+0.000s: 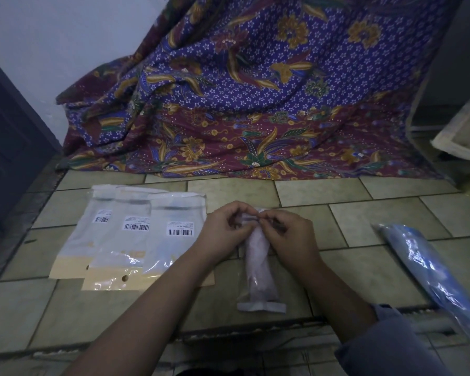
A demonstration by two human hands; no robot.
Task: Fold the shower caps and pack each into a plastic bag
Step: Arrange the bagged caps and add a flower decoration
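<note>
While one narrow plastic bag (261, 307) lies lengthwise on the tiled floor (364, 221), its far end is pinched between the curled fingers of the left hand (224, 230) and the right hand (289, 236). One folded pink shower cap (258, 257) is seen inside it. Three flat labelled bags (136, 237), each bearing one barcode, are laid overlapping just left of the hands. One blue wrapped package (429, 267) lies at the right, and one patterned cloth (255, 90) is draped behind.

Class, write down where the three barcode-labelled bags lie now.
Head view: the barcode-labelled bags overlap on the tiled floor at left, beside the left hand, which with the right hand pinches a narrow pink-filled bag.
</note>
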